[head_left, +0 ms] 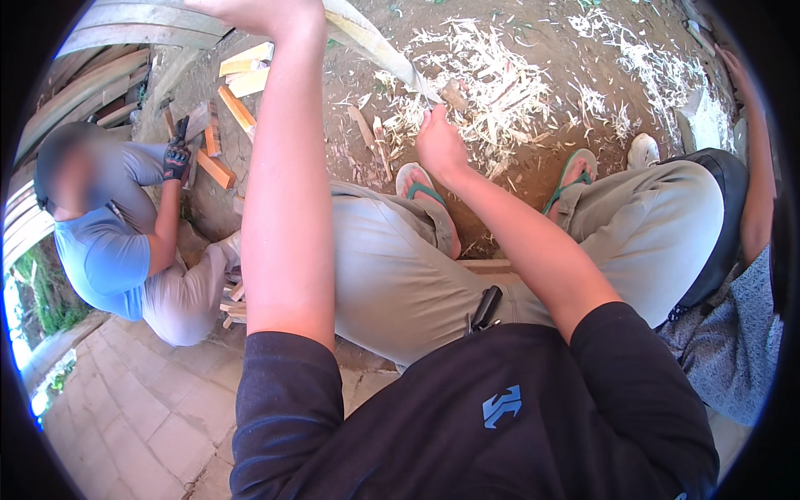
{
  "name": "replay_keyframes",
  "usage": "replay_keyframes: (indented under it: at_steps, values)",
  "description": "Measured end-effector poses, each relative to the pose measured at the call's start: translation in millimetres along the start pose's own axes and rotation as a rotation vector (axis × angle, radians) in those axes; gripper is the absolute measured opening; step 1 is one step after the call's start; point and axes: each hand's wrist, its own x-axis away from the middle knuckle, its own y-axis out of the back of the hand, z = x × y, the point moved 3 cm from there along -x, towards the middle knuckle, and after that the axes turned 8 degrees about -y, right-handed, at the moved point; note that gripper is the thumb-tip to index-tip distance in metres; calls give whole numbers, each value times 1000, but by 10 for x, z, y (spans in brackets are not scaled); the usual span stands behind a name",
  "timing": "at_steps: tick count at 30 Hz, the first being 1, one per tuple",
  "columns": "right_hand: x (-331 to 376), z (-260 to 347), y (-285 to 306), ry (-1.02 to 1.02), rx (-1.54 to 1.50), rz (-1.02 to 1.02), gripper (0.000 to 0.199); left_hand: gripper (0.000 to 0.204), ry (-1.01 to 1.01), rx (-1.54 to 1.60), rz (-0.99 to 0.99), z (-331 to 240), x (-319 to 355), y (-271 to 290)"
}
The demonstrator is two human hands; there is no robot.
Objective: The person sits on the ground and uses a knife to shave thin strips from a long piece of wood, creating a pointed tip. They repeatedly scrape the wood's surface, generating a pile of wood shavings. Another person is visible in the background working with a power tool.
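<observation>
My right hand [442, 143] is closed in front of me, above the shavings. Its thumb side meets the narrow end of a long pale wooden strip [371, 42], which slants down from the top edge. Part of the grip is hidden by the hand itself. My left hand [250, 12] reaches up to the top rim of the picture, where its fingers are cut off from sight. Curly pale wood shavings [508, 92] cover the dirt around and beyond my right hand. A small brown lump [455, 94] lies just past my right fingertips.
To the left, a co-worker [108, 208] in a blue shirt and dark gloves crouches beside orange-sided wood blocks [217, 169]. Stacked boards [83, 92] stand behind. Another person's arm [754, 158] shows at the right. My sandalled feet [429, 196] rest on the dirt.
</observation>
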Motion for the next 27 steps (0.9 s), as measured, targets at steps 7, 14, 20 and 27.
replay_keyframes:
  at_steps: [7, 14, 20, 27]
  values:
    - [-85, 26, 19, 27, 7, 7, 35, 47, 50, -100, 94, 193, 15, 66]
    - [-463, 251, 123, 193, 351, 113, 38, 34, 242, 267, 73, 258, -54, 145]
    - [-184, 679, 566, 126, 588, 337, 38, 25, 251, 204, 359, 558, -212, 449]
    - [-248, 178, 595, 126, 643, 373, 29, 32, 330, 560, 514, -306, 85, 358]
